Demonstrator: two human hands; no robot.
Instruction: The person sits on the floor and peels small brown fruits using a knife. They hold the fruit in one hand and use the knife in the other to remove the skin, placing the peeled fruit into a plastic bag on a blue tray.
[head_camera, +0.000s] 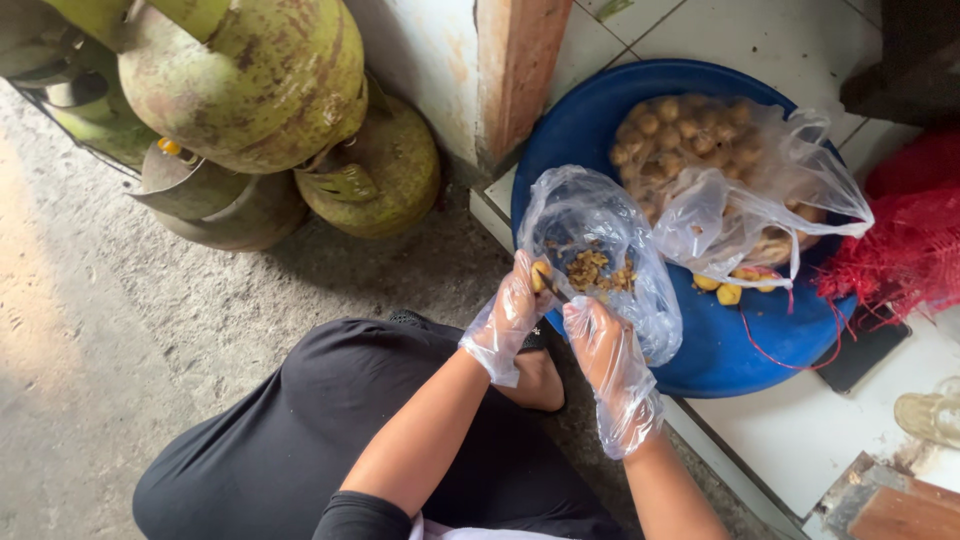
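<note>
Both hands wear thin clear plastic gloves. My left hand (512, 312) grips a small yellow round root piece (540, 275) at its fingertips. My right hand (600, 345) is closed beside it, and what it holds is hidden; the two hands meet over the mouth of a clear plastic bag (600, 250) holding brown peel scraps (590, 270). Behind it, a second clear bag (740, 190) full of brownish round pieces lies in a large blue basin (740, 340). A few peeled yellow pieces (728, 290) rest on the basin's bottom.
Green gas cylinders (270, 90) are stacked at upper left on the concrete floor. A red mesh sack (905, 230) lies right of the basin, with a dark phone (862, 350) near it. My black-clad knee (330, 420) is below the hands. White tiled step at right.
</note>
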